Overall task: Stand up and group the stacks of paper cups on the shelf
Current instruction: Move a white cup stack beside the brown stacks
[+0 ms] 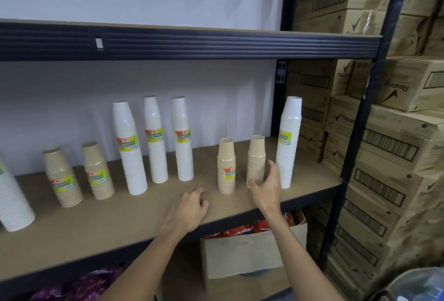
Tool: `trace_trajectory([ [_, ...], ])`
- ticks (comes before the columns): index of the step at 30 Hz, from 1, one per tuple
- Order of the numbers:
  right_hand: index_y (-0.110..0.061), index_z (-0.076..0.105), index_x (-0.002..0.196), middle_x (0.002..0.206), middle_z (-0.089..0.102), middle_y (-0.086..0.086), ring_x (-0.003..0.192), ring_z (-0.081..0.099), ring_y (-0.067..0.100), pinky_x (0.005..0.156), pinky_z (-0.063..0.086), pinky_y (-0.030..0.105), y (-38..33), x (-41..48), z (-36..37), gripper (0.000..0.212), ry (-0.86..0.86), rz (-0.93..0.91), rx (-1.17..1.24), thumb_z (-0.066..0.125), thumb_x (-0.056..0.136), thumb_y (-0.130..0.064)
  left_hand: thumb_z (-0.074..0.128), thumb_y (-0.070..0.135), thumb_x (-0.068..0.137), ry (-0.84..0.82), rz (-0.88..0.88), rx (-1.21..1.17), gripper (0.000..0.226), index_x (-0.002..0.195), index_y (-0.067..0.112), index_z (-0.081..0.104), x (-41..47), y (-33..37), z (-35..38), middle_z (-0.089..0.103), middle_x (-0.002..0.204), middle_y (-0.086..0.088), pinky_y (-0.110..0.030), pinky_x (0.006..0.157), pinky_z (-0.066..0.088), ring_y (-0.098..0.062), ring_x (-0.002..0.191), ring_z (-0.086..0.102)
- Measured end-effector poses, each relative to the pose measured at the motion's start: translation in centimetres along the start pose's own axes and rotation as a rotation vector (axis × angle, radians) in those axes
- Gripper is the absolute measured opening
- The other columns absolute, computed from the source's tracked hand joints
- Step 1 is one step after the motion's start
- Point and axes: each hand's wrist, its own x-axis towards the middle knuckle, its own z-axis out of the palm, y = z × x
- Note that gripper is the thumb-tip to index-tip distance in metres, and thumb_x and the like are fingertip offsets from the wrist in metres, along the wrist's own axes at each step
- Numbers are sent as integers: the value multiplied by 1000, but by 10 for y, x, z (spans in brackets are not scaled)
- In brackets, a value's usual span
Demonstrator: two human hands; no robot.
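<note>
Left hand [189, 207], right hand [266, 188]: both empty

On the shelf [144, 224] I see, left to right, a lone tall stack [14, 200], two short stacks [63, 180], three tall stacks [156, 142], another short pair [226, 168] and an end tall stack [288, 144]. My left hand [189, 207] rests on the board before the gap right of the three. My right hand [266, 188] hangs just before the pair's right stack, cartons [396, 144] stand right of the rack, and a box [252, 252] sits below.

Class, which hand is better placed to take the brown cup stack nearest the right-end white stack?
The right hand: it is open, close beside that brown stack. The left hand sits farther left over the shelf.
</note>
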Motion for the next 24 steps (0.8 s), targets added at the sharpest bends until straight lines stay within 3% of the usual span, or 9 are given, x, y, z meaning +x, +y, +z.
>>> trace_trajectory([
  [3,-20,26,152,151,41,2,139,39,25,109,37,42,-1,9,5,87,-84,23,0,76,82,-8,48,35,97,1,-11,3,41,136,22,51,2,-6,6,58,130,2,-33,90,49,-19,108,59],
  [5,-19,28,151,148,43,3,137,41,26,110,38,44,0,15,8,89,-96,37,-35,80,79,-15,49,35,96,9,-3,1,41,135,22,51,4,-6,8,56,132,3,-31,90,47,-18,110,57],
  [10,-16,49,124,122,49,6,120,48,27,101,44,41,2,22,13,68,-109,60,-215,84,71,-42,49,35,96,14,3,2,41,134,22,53,6,-7,10,56,133,2,-31,93,47,-18,112,57],
  [12,-16,48,127,125,48,6,121,47,26,102,43,42,3,19,12,70,-123,55,-179,83,73,-41,49,36,96,11,1,5,41,134,22,54,6,-8,10,56,133,2,-32,93,47,-18,112,56],
  [18,-15,40,143,137,55,3,126,52,24,102,44,36,4,15,3,72,-212,-1,-66,77,81,-9,49,35,96,12,2,-12,40,134,21,54,4,-7,9,55,132,1,-32,94,47,-18,113,55],
  [24,-17,47,129,124,53,4,118,52,24,100,48,42,2,18,16,70,-121,22,-217,85,73,-34,50,35,97,6,3,-16,39,132,21,54,2,-5,7,56,129,2,-31,91,48,-16,109,56],
])
